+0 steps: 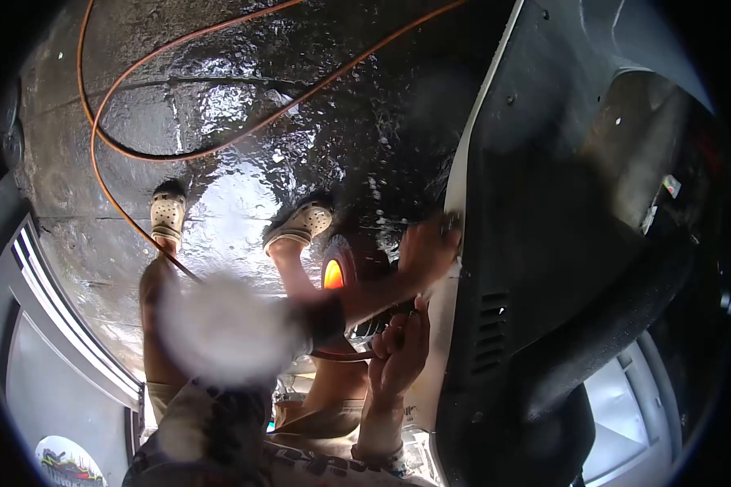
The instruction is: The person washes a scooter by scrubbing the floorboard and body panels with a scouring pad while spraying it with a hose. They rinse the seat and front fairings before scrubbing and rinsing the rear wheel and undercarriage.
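Observation:
My left hand (pixel 430 250) reaches across from the left to the pale edge of a large dark vehicle-like panel (pixel 536 211). Its fingers look closed at that edge, blurred, and what they hold cannot be made out. Just below it, my right hand (pixel 402 347) is raised with its fingers curled round the end of an orange-brown hose (pixel 345 355). The hose's tip is hidden in the fingers. An orange glowing light (pixel 334 274) shows left of my left hand, beside a dark round part.
More hose (pixel 170 157) loops over the wet, dark floor (pixel 244 195). Two feet in pale clogs (pixel 168 213) stand on it. A grey panel with a sticker (pixel 69 463) is at lower left. Right are a vent (pixel 492 333) and a thick black tube (pixel 609 325). A whitish blur covers part of the view.

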Available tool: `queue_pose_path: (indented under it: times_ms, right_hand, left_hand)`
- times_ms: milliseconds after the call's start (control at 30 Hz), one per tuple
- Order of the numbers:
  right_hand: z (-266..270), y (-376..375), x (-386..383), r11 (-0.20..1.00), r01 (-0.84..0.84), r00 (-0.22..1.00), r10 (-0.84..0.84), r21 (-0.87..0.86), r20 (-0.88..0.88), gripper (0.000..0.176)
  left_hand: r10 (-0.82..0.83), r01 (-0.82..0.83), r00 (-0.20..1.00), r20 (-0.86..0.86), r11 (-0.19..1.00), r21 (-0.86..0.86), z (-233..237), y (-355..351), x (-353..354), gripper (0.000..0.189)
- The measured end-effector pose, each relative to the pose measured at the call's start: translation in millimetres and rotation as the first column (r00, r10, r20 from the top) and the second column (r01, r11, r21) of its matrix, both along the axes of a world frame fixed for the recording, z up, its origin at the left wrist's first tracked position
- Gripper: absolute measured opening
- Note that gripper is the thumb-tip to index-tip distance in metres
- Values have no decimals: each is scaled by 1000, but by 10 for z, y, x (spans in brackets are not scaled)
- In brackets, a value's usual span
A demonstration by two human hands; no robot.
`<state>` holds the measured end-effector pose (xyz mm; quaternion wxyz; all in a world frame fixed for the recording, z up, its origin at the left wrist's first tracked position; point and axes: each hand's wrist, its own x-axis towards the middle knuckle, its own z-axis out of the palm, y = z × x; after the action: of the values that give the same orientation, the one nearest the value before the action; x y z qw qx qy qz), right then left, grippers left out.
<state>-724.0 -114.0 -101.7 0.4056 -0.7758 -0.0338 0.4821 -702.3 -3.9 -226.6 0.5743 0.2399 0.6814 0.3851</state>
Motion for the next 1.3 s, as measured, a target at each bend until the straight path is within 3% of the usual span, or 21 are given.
queue_pose_path:
  times_ms: [67,100,167,267,333,367,400,467,500,600,667,800,833,900,967,1033,1067,1133,1167,1267,1300]
  right_hand:
    - [-11,113,-41,999,-12,999,13,-32,40,36]
    - [-10,147,-23,1000,-9,1000,9,-5,26,36]
    - [36,201,-4,1000,-8,1000,8,8,25,36]
    - [117,282,-43,1000,29,1000,-29,6,-8,35]
    - [171,273,-18,999,42,999,-42,2,-35,34]
    - [170,290,17,999,45,998,-44,4,-54,34]
    - [147,303,18,999,54,996,-54,8,-66,34]
    - [117,314,43,1000,23,996,-23,0,-85,34]
    - [99,309,56,999,23,995,-20,26,-102,33]
    - [66,268,46,998,42,998,-44,-42,-42,34]
    - [49,188,76,998,55,996,-55,7,-64,34]
    - [29,125,52,999,51,999,-51,-14,-6,34]
    - [16,136,86,999,42,999,-42,-1,-27,35]
    - [1,157,82,999,51,999,-51,-9,-1,35]
    - [57,93,106,1000,6,1000,-6,-8,-24,34]
    - [57,82,103,999,-37,997,37,2,-68,34]
    - [81,82,101,999,-34,997,35,8,-72,34]
    - [77,103,86,999,-39,997,38,-16,-65,34]
    - [89,119,87,999,-49,997,48,-20,-56,34]
    - [18,135,50,998,54,998,-55,-45,-21,34]
    - [19,111,69,997,44,998,-46,-60,-33,34]
  left_hand:
    - [-23,29,995,96,997,-66,-342,417,12,24]
    - [-50,50,998,-30,998,-23,-550,515,109,27]
    - [-91,105,993,77,975,-198,-188,486,-104,31]
    - [-117,119,993,25,989,-87,28,-137,-19,31]
    - [-210,242,958,193,956,-165,180,-197,-131,30]
    - [-356,356,929,-100,934,-24,-176,-133,133,28]
    - [-391,455,811,-436,890,47,-526,-63,388,28]
    - [-405,395,890,-208,914,-91,-812,317,386,28]
    - [-289,295,920,-264,955,-19,-786,374,359,28]
    - [-234,237,971,51,968,-84,-128,-20,25,24]
    - [-114,106,983,145,992,63,12,-304,-20,18]
    - [-76,80,994,-75,995,59,-608,32,334,17]
    - [-152,157,979,-137,987,29,-673,206,300,16]
    - [-304,295,950,-69,949,-114,-471,251,168,17]
    - [-274,275,962,13,960,-53,-95,-227,64,14]
    - [-260,259,963,67,966,20,-50,-248,-15,12]
    - [-248,285,950,-188,935,210,-98,-197,1,13]
    - [-167,346,889,-427,855,386,-384,41,86,14]
    - [-271,326,921,-279,929,177,-606,272,177,16]
    - [-364,383,902,-232,923,39,-521,131,117,23]
    - [-310,309,951,1,949,53,-239,-79,-18,20]
